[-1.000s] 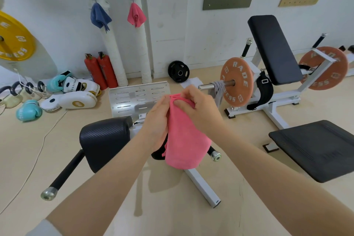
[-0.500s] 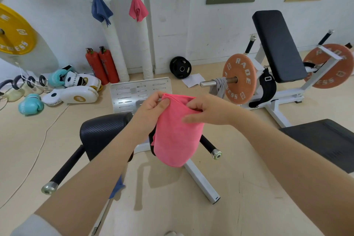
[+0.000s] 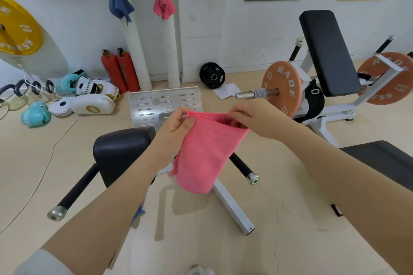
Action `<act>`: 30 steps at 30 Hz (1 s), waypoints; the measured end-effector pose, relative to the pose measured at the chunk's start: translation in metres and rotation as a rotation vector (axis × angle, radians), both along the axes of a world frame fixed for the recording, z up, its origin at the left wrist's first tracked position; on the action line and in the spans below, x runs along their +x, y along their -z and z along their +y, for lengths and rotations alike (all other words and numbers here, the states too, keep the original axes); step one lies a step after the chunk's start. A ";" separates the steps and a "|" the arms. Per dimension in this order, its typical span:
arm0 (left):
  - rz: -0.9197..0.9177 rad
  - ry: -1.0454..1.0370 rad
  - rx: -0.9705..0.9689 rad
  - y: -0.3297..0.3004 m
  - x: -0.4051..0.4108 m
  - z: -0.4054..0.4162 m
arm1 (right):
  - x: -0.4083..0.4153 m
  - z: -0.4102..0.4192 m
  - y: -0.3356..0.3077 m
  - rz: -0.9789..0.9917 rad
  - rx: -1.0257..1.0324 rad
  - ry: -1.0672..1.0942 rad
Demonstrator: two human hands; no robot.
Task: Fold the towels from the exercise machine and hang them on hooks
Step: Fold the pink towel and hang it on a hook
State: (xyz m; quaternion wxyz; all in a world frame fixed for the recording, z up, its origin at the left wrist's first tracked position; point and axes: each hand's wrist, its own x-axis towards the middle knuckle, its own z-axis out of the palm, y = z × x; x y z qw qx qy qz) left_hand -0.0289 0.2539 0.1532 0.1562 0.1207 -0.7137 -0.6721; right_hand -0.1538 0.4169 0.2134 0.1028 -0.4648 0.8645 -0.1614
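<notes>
A folded pink towel (image 3: 205, 152) hangs in the air in front of the black roller pad (image 3: 121, 149) of the exercise machine, held up by both hands at its top edge. The left hand (image 3: 176, 128) pinches the towel's left top corner, thumb on the near face and fingers (image 3: 178, 116) curled behind it. The right hand (image 3: 257, 118) grips the right top corner, its fingers tucked down into the fold. The top edge runs nearly level between the two hands, and the rest of the cloth drops to a rounded lower end above the machine's white floor bar (image 3: 232, 207).

Behind the roller pad, on the white wall, a blue towel (image 3: 120, 4) and another pink towel (image 3: 164, 4) each hang from a hook. To the right of the pad, a grey towel (image 3: 259, 92) is draped over the bar beside an orange weight plate (image 3: 282, 88).
</notes>
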 end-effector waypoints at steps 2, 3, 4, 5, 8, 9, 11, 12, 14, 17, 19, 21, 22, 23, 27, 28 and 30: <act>0.002 0.025 -0.055 0.001 0.002 -0.001 | -0.003 0.003 0.007 -0.036 -0.044 0.029; -0.004 0.040 -0.089 0.002 0.003 -0.001 | -0.004 0.004 0.011 -0.027 -0.029 0.018; -0.011 0.055 -0.102 0.003 0.003 -0.002 | -0.004 0.005 0.015 0.005 0.007 -0.009; -0.015 0.066 -0.080 0.004 0.002 -0.002 | -0.004 0.005 0.020 0.075 0.057 -0.045; -0.027 0.059 0.079 0.010 0.000 -0.003 | -0.001 0.006 0.029 0.283 0.106 -0.121; -0.036 0.045 0.124 0.012 0.000 -0.004 | 0.000 0.006 0.031 0.277 0.068 -0.114; -0.058 0.019 0.217 0.014 0.000 -0.005 | 0.000 0.008 0.035 0.196 -0.054 -0.096; -0.066 0.005 0.266 0.014 0.001 -0.006 | 0.000 0.009 0.035 0.159 -0.103 -0.091; -0.070 -0.020 0.343 0.015 0.003 -0.007 | -0.004 0.010 0.036 0.063 -0.189 -0.056; -0.090 -0.001 0.366 0.016 0.004 -0.007 | -0.005 0.011 0.038 -0.234 -0.280 0.028; -0.100 -0.003 0.377 0.016 0.001 -0.005 | -0.004 0.010 0.042 -0.511 -0.349 0.116; -0.116 -0.036 0.378 0.016 -0.003 -0.003 | -0.006 0.006 0.046 -0.724 -0.450 0.218; -0.126 -0.069 0.374 0.016 -0.006 -0.003 | -0.008 0.004 0.047 -0.851 -0.522 0.253; -0.133 -0.111 0.373 0.015 -0.009 -0.003 | -0.011 0.001 0.048 -0.980 -0.598 0.276; -0.099 -0.250 0.514 0.006 -0.028 -0.007 | -0.027 -0.019 0.044 -1.245 -0.723 0.293; -0.108 -0.252 0.573 0.003 -0.034 -0.010 | -0.032 -0.024 0.042 -1.286 -0.723 0.298; -0.132 -0.178 0.722 -0.005 -0.044 -0.019 | -0.042 -0.037 0.039 -1.352 -0.725 0.320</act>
